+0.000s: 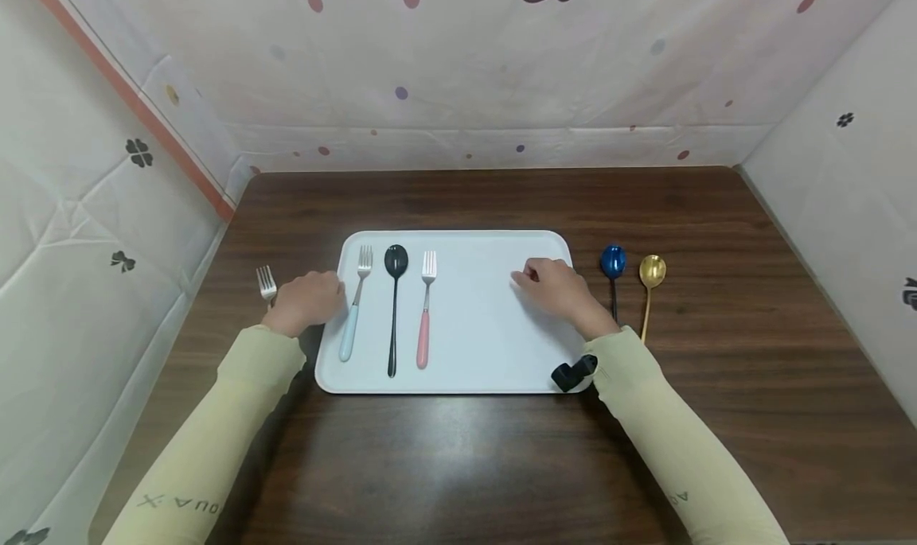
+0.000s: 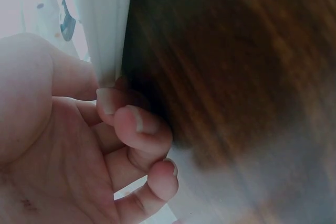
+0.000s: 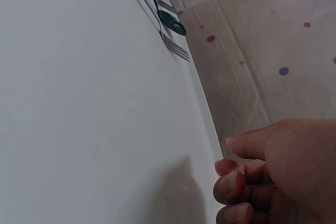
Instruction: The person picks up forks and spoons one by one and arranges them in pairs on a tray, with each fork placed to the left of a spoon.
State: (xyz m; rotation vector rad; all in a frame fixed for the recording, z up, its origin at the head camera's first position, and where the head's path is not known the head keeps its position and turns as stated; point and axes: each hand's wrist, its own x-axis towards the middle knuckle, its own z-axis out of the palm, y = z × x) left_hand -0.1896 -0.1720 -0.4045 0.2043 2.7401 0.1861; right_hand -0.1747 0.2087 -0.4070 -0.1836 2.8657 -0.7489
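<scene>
Noting a white tray (image 1: 473, 354) on the dark wooden table (image 1: 458, 465), long side running left to right; at its left rim, finding the left hand (image 1: 304, 300), in the left wrist view with thumb and forefinger drawn narrow, pinching the white edge, other fingers curled beside them; just by this hand, on the wood, seeing a silver fork (image 1: 267, 282), tines showing, lower part hidden behind the hand; over the tray's right part, recording the right hand (image 1: 561, 292), throwing a shadow on the white surface, fingers loosely bent, thumb a little apart from forefinger, holding nothing.

Counting three pieces on the tray's left half, side by side; nearest the left rim, a light-blue-handled fork (image 1: 349, 332); next, a black spoon (image 1: 393, 322); then a pink-handled fork (image 1: 425, 318); all with heads toward the far side.

Right of the tray, on the table, logging a blue spoon (image 1: 613, 265) and a gold spoon (image 1: 651, 274), near each other, bowls toward the far side, handle ends hidden behind the right arm; beyond the table, a pale dotted cloth (image 1: 466, 60).
</scene>
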